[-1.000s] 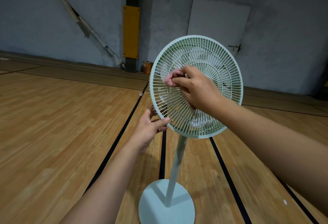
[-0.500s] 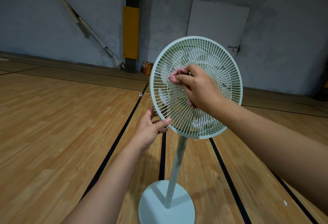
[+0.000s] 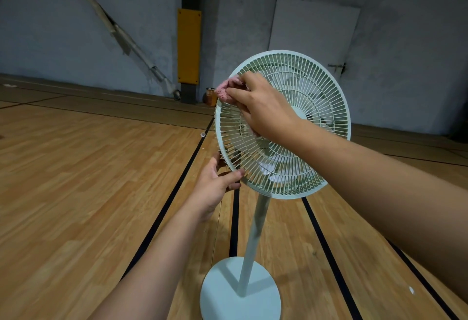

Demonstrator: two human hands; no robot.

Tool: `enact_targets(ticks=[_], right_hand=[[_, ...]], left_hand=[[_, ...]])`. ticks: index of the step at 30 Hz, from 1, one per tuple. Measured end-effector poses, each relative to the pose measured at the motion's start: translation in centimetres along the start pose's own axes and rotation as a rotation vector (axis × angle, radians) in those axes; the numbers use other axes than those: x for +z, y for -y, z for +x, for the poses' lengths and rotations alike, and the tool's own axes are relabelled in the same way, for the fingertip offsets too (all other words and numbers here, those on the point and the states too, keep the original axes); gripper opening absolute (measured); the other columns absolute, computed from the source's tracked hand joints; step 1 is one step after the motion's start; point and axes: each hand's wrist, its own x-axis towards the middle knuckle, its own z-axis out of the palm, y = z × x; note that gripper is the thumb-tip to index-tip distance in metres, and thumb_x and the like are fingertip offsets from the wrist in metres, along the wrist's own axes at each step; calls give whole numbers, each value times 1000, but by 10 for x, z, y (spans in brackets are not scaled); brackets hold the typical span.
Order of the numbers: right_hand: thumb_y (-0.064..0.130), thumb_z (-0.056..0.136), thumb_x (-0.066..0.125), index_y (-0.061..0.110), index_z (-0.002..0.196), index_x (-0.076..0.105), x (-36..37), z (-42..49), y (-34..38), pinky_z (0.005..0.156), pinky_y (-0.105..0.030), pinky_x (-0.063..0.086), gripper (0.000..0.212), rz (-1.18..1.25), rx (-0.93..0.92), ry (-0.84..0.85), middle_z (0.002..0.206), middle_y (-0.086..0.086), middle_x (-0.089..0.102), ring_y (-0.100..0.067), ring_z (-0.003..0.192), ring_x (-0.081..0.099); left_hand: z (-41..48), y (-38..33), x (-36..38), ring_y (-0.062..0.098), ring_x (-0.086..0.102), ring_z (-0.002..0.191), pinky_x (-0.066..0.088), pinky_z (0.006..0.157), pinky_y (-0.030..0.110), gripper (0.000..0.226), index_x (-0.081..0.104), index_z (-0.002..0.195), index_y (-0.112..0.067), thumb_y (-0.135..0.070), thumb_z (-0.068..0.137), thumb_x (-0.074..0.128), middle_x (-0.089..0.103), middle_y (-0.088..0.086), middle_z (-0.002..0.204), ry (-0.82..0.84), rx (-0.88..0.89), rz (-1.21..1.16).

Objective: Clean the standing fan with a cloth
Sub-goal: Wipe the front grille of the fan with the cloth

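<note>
Right hand (image 3: 263,109) fingers pinch pink cloth (image 3: 224,90) at upper-left rim of fan (image 3: 320,96), left hand (image 3: 215,184) fingers grip its lower-left rim; pressing too hard could snag cloth or tip fan on thin pole (image 3: 253,238).

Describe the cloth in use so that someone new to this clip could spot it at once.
Find the pale green standing fan with the round slatted grille on the wooden floor. At the grille's upper left edge, the right hand holds a small bunched cloth against the slats. It is the only pink, fluffy thing there; everything round it is pale green plastic.
</note>
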Motion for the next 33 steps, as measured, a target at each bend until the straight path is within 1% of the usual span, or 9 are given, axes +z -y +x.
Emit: enact_targets(ticks=[5, 8, 11, 14, 18, 21, 23, 28, 33], right_hand=[[15, 100, 70, 13, 132, 72, -9, -36, -18, 77, -41, 57, 32, 4, 54, 25, 123, -12, 59, -29, 110, 55], [14, 99, 70, 12, 135, 71, -13, -59, -31, 80, -38, 56, 36, -13, 91, 61, 124, -13, 60, -29, 111, 55], [14, 101, 68, 11, 139, 68, -17, -74, -40, 84, -42, 56, 38, -29, 121, 73, 125, -14, 60, -30, 113, 55], [12, 102, 67, 9, 140, 68, -17, -77, -41, 83, -45, 56, 38, -40, 133, 67, 124, -16, 60, -33, 114, 55], [10, 102, 66, 5, 136, 69, -13, -68, -37, 81, -48, 57, 35, -41, 129, 23, 121, -18, 60, -35, 111, 56], [12, 101, 69, 7, 133, 71, -10, -50, -29, 76, -45, 59, 33, -31, 121, -17, 119, -17, 61, -33, 105, 58], [15, 101, 69, 8, 133, 71, -10, -34, -23, 78, -44, 60, 32, -20, 108, -40, 118, -16, 61, -31, 104, 58], [21, 105, 62, 12, 136, 68, -11, 5, -15, 79, -47, 58, 32, -44, 81, -49, 122, -12, 58, -29, 111, 54], [21, 107, 58, 14, 143, 62, -11, 14, -16, 77, -43, 54, 37, -97, 64, -25, 127, -12, 55, -28, 116, 50]], left_hand=[[0, 0, 0, 12, 77, 112, 62, 82, 27, 60, 55, 145, -30, -10, 94, 81, 77, -13, 122, 7, 9, 10], [0, -1, -1, 11, 76, 113, 62, 88, 32, 65, 51, 150, -27, -11, 95, 81, 77, -18, 119, 10, 12, 23], [1, -1, 0, 13, 76, 114, 62, 89, 34, 66, 51, 151, -28, -13, 94, 82, 77, -16, 121, 14, 13, 30], [0, 1, 2, 12, 76, 113, 63, 84, 29, 64, 52, 149, -28, -13, 94, 81, 78, -15, 122, 24, 18, 38], [-1, 1, 3, 10, 77, 110, 63, 80, 24, 57, 55, 143, -32, -12, 95, 80, 78, -17, 119, 23, 21, 32], [-1, 0, 3, 10, 77, 111, 63, 80, 24, 55, 58, 138, -37, -13, 95, 81, 77, -17, 119, 23, 14, 37], [-2, 0, 3, 10, 77, 111, 63, 81, 25, 54, 59, 136, -39, -13, 95, 82, 77, -17, 119, 25, 19, 41], [-3, 0, 2, 15, 77, 112, 62, 85, 29, 54, 57, 139, -37, -18, 95, 82, 78, -13, 121, 30, 13, 43], [-3, 0, 1, 17, 77, 112, 62, 86, 30, 54, 58, 137, -37, -18, 93, 83, 78, -12, 120, 20, 4, 18]])
